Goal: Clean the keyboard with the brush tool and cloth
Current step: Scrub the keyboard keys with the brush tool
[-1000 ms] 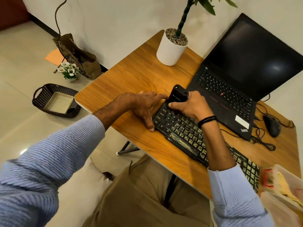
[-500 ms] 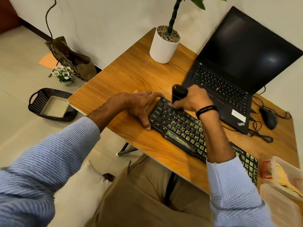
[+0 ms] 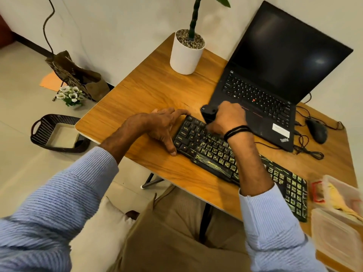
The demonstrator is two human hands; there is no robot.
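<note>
A black keyboard [image 3: 214, 152] with yellow-green key legends lies slanted across the wooden table [image 3: 153, 89]. My right hand [image 3: 227, 118] grips a black brush tool [image 3: 209, 113] upright over the keyboard's top-left rows; its bristle end is hidden under my fingers. My left hand [image 3: 163, 126] rests flat on the table, fingers spread, touching the keyboard's left end. A yellow cloth [image 3: 341, 201] seems to lie in a clear plastic box [image 3: 334, 193] at the right edge.
An open black laptop [image 3: 261, 107] stands just behind the keyboard. A white plant pot [image 3: 186, 54] is at the back; a black mouse [image 3: 317, 130] with loose cable is at right. On the floor left: a dark basket [image 3: 57, 134], a bag, flowers.
My right hand has tipped the brush tool upright and drawn it slightly along the top-left keys. The left hand stays planted at the keyboard's end. The camera view has shifted.
</note>
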